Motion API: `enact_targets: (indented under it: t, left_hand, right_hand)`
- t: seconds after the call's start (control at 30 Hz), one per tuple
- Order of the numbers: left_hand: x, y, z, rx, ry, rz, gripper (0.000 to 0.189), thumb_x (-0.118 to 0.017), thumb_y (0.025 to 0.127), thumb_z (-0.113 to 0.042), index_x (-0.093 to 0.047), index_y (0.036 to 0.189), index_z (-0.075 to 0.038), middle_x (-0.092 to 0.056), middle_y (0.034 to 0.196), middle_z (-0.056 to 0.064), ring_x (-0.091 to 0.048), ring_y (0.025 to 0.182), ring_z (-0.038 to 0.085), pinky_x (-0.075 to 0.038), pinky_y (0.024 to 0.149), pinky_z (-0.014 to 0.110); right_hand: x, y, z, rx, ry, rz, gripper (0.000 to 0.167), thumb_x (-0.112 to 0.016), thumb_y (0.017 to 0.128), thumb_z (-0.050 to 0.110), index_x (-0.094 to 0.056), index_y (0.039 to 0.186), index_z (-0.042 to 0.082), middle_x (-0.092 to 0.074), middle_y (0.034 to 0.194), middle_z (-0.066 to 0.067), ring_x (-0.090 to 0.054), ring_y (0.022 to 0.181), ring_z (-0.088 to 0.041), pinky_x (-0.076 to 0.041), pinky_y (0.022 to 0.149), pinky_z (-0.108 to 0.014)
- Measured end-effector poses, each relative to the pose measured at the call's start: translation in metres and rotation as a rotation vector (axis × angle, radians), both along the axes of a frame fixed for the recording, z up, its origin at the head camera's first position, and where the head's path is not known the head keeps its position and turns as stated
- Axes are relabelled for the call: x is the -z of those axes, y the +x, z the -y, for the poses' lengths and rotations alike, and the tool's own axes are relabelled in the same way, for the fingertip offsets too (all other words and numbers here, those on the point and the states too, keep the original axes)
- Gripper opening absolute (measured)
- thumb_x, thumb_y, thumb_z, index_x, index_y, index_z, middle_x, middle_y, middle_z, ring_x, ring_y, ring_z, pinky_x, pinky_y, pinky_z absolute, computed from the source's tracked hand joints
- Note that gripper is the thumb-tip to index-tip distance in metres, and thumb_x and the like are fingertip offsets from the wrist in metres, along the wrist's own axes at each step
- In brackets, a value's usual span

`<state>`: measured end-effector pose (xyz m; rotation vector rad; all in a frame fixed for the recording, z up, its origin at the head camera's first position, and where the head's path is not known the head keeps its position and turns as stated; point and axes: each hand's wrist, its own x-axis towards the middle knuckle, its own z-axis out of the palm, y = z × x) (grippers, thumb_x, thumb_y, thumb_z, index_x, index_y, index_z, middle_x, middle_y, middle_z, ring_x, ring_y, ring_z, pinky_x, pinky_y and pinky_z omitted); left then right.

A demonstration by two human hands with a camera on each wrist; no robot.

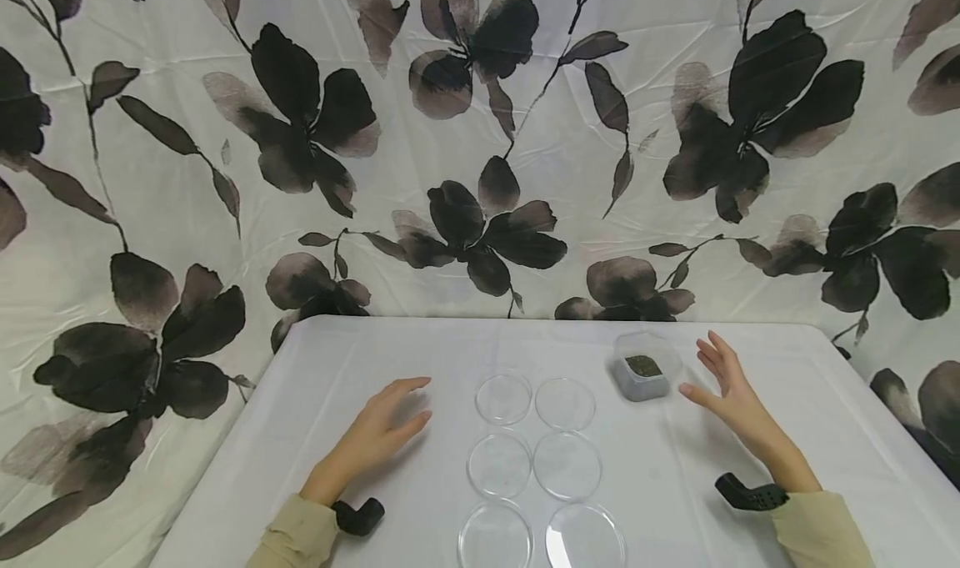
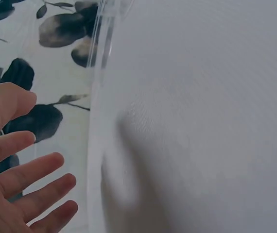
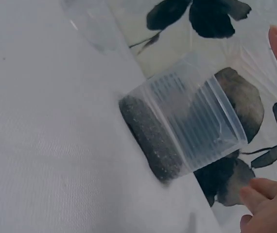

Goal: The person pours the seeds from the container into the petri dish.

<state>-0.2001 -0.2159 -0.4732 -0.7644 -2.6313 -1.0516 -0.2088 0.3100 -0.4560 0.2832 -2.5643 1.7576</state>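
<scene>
Several clear round dishes (image 1: 498, 464) lie in two columns on the white table (image 1: 375, 368). A clear plastic tub (image 1: 645, 368) with dark granules in its bottom stands at the back right; the right wrist view shows the tub (image 3: 187, 126) close up. My right hand (image 1: 723, 389) hovers just right of the tub, fingers spread and straight, touching nothing. My left hand (image 1: 382, 430) rests flat on the cloth left of the dishes, fingers extended; in the left wrist view the left hand (image 2: 17, 165) is empty.
A white cloth printed with dark flowers (image 1: 480, 134) hangs behind the table and drapes around it. The table's rounded back corners (image 1: 813, 330) and its left edge (image 1: 225, 451) are in view. Black wrist mounts (image 1: 750, 495) sit at both sleeves.
</scene>
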Motion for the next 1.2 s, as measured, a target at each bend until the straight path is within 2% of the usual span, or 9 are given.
enact_targets:
  t: [0.2, 0.33, 0.47, 0.6, 0.67, 0.77, 0.9, 1.07, 1.2]
  left_hand:
    - [0.003, -0.014, -0.018, 0.058, 0.071, 0.049, 0.049, -0.071, 0.093, -0.018, -0.055, 0.137, -0.002, -0.060, 0.134, 0.013, -0.055, 0.124, 0.028, -0.046, 0.100, 0.051]
    - [0.005, -0.027, -0.034, 0.068, 0.125, 0.116, 0.048, -0.071, 0.093, -0.019, -0.055, 0.136, -0.003, -0.062, 0.132, 0.014, -0.057, 0.123, 0.028, -0.047, 0.098, 0.051]
    - [0.007, -0.040, -0.051, 0.053, 0.186, 0.198, 0.047, -0.069, 0.095, -0.022, -0.055, 0.136, -0.004, -0.062, 0.132, 0.009, -0.056, 0.123, 0.026, -0.047, 0.100, 0.049]
    - [0.013, -0.052, -0.068, 0.070, 0.292, 0.259, 0.047, -0.067, 0.096, -0.022, -0.054, 0.137, -0.004, -0.061, 0.133, 0.008, -0.055, 0.125, 0.026, -0.045, 0.103, 0.049]
    - [0.018, -0.056, -0.076, 0.097, 0.334, 0.276, 0.046, -0.066, 0.097, -0.021, -0.053, 0.137, -0.004, -0.060, 0.134, 0.009, -0.055, 0.125, 0.028, -0.044, 0.104, 0.049]
    - [0.029, -0.060, -0.084, 0.124, 0.344, 0.290, 0.044, -0.064, 0.098, -0.022, -0.054, 0.138, -0.004, -0.060, 0.135, 0.009, -0.054, 0.126, 0.026, -0.043, 0.105, 0.046]
    - [0.038, -0.059, -0.086, 0.130, 0.326, 0.292, 0.043, -0.063, 0.099, -0.027, -0.054, 0.138, -0.011, -0.058, 0.138, 0.004, -0.052, 0.129, 0.022, -0.040, 0.108, 0.043]
    - [0.037, -0.055, -0.083, 0.150, 0.267, 0.304, 0.054, -0.070, 0.093, -0.033, -0.053, 0.142, -0.017, -0.052, 0.145, 0.000, -0.042, 0.138, 0.020, -0.030, 0.116, 0.042]
    - [0.037, -0.057, -0.080, 0.176, 0.230, 0.291, 0.069, -0.080, 0.085, -0.032, -0.050, 0.144, -0.014, -0.050, 0.148, 0.002, -0.038, 0.141, 0.022, -0.027, 0.117, 0.044]
  right_hand:
    - [0.017, -0.022, 0.006, -0.169, -0.379, 0.018, 0.088, -0.052, 0.099, -0.002, 0.013, 0.156, 0.008, 0.007, 0.160, -0.030, 0.010, 0.148, -0.039, -0.002, 0.122, -0.037]
    - [0.027, -0.036, 0.008, -0.252, -0.530, 0.063, 0.085, -0.050, 0.100, -0.003, 0.010, 0.158, 0.014, 0.009, 0.162, -0.025, 0.008, 0.150, -0.030, 0.002, 0.121, -0.036]
    - [0.034, -0.048, 0.012, -0.277, -0.547, 0.093, 0.073, -0.045, 0.105, 0.006, 0.003, 0.159, 0.014, -0.002, 0.164, -0.020, -0.005, 0.152, -0.022, 0.009, 0.119, -0.050]
    - [0.040, -0.057, 0.018, -0.275, -0.547, 0.073, 0.059, -0.038, 0.109, 0.017, -0.007, 0.159, 0.009, -0.024, 0.162, -0.012, -0.024, 0.146, -0.015, 0.007, 0.116, -0.059]
    - [0.043, -0.058, 0.019, -0.275, -0.552, 0.053, 0.055, -0.034, 0.110, 0.020, -0.012, 0.159, 0.009, -0.032, 0.159, -0.010, -0.029, 0.143, -0.014, 0.000, 0.116, -0.055]
    - [0.047, -0.057, 0.019, -0.312, -0.556, 0.020, 0.053, -0.031, 0.110, 0.013, -0.012, 0.158, 0.008, -0.033, 0.158, -0.011, -0.028, 0.145, -0.016, -0.012, 0.116, -0.037]
    - [0.050, -0.055, 0.017, -0.390, -0.574, -0.007, 0.066, -0.037, 0.102, -0.008, -0.008, 0.159, 0.007, -0.023, 0.160, -0.018, -0.019, 0.148, -0.021, -0.022, 0.112, -0.020]
    - [0.051, -0.054, 0.017, -0.412, -0.526, -0.038, 0.090, -0.055, 0.089, -0.018, -0.012, 0.160, 0.014, -0.015, 0.162, -0.020, -0.017, 0.149, -0.021, -0.029, 0.111, -0.019]
    - [0.054, -0.057, 0.018, -0.379, -0.479, -0.053, 0.097, -0.061, 0.083, -0.021, -0.013, 0.159, 0.016, -0.013, 0.162, -0.023, -0.020, 0.148, -0.022, -0.038, 0.106, -0.020]
